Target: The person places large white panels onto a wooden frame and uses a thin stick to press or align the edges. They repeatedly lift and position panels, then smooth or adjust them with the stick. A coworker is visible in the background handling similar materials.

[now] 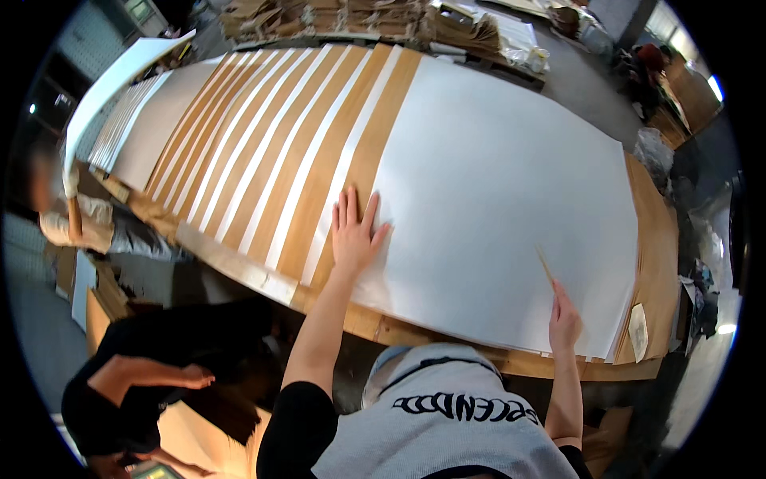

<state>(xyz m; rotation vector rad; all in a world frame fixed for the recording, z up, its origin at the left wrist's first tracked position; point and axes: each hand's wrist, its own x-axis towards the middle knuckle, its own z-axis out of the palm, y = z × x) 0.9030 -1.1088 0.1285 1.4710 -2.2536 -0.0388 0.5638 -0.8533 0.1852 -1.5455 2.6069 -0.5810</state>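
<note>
A large white sheet [511, 191] covers the right half of a long worktable. To its left, wood-toned sheets [315, 172] and white sheets lie fanned out, their edges overlapping in alternating strips. My left hand [357, 239] lies flat with fingers spread, across the last wood-toned strip and the white sheet's left edge. In my right hand [565, 321], over the right part of the white sheet, is a thin tan stick [545, 263], pinched at one end and pointing away from me. The stick's exact kind is too small to make out.
Brown sheets [658, 263] show under the white one at the right end. Two people stand at the left: one beside a raised, bent white sheet [100, 88], one in black [136, 383] close by. Stacked brown material [319, 20] lies beyond the table. Clear plastic [654, 156] hangs right.
</note>
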